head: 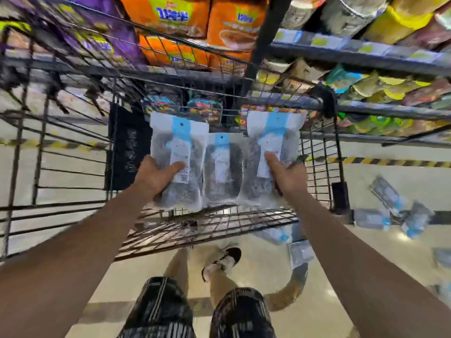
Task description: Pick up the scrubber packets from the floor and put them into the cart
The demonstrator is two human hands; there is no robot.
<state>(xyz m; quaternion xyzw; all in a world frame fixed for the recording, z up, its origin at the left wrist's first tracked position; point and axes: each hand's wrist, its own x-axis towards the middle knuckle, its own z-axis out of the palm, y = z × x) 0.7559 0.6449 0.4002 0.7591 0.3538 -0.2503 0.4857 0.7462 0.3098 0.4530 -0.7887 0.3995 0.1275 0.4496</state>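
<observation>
Both hands are holding packets over the cart (73, 167), the left hand (156, 176) gripping one packet (178, 152) and the right hand (285, 176) gripping another packet (273, 147).

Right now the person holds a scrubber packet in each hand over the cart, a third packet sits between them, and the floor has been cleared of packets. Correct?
Not quite: the floor isn't cleared. The head view shows several loose packets lying there, right of the cart. The rest stands: left hand and right hand each hold a packet, a third between.

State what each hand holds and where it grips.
Left hand grips the left scrubber packet at its lower half; right hand grips the right scrubber packet likewise.
</observation>
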